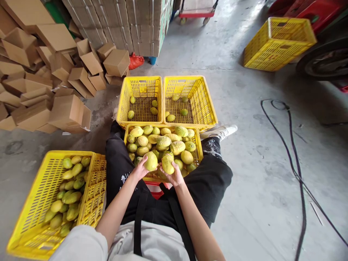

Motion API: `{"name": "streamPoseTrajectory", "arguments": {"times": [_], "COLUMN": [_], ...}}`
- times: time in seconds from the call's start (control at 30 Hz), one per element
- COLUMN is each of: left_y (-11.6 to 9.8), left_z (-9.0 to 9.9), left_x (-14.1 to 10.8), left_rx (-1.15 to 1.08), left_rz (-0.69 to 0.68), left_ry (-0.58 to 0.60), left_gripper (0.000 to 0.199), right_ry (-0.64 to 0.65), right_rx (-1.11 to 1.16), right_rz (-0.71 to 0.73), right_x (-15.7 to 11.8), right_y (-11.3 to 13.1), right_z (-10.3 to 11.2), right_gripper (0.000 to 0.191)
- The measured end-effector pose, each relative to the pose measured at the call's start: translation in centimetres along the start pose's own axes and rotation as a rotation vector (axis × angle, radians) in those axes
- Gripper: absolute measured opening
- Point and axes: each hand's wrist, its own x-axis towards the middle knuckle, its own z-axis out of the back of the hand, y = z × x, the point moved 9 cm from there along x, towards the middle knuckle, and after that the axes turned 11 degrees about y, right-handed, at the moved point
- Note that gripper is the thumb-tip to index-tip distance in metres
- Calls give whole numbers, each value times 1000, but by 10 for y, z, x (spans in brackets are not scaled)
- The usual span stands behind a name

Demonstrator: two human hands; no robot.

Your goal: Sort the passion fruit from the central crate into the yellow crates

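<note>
Cardboard boxes (65, 108) heaped left, black cable (293, 145) on grey floor (244, 203)

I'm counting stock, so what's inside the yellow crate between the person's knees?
The yellow plastic crate holds a heap of yellow-green oval fruits. The hands hide part of it; lower layers are covered.

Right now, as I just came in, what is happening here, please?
A person holds one fruit in the left hand and another fruit in the right hand, above a full crate between the legs. Just beyond, the far left crate and the far right crate hold only a few fruits each. A side crate holds many fruits.
</note>
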Motion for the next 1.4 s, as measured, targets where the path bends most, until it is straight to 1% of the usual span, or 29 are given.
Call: {"name": "streamPoseTrajectory", "arguments": {"times": [0.07, 0.17, 0.27, 0.33, 0.43, 0.53, 0.63, 0.7, 0.8, 0.97, 1.23, 1.4], "left_y": [0, -1, -3, -5, -5, -5, -6, -3, 0, 2, 1, -1], "left_z": [2, -1, -5, -7, -10, -13, -14, -15, -15, -13, -10, -11], "left_x": [1, 2, 1, 0, -2, -3, -2, -2, -3, -3, 0, -1], "left_rx": [-4, -23, -37, -80, -173, -210, -193, -167, -124, -69, -18, -41], "left_rz": [-4, -18, -24, -34, -35, -32, -37, -8, 34, 51, 33, 29], "left_ry": [-9, 11, 32, 31, 43, 64, 64, 62, 62, 69, 77, 61], "left_gripper": [51, 52, 50, 46, 37, 33, 36, 39, 41, 42, 40, 42], "right_ry": [12, 10, -28, -40, 11, 40, 40, 45, 33, 0, -11, 52], "right_rx": [7, 5, 29, 55, 71, 48, 29, 27, 25, 14, 13, 51], "right_rz": [-4, -2, -2, 2, 12, 8, 6, 8, 8, 9, 9, 0], "right_x": [0, 0, 0, 0, 0, 0, -1, -1, 0, 0, 1, 1], "right_y": [0, 1, 1, 2, 4, 5, 4, 3, 2, 1, 1, 3], "right_z": [-3, -5, -3, -3, -10, -17, -18, -16, -9, 1, -1, -14], "right_gripper": [54, 54, 47, 42, 45, 47, 47, 49, 52, 50, 47, 42]}}
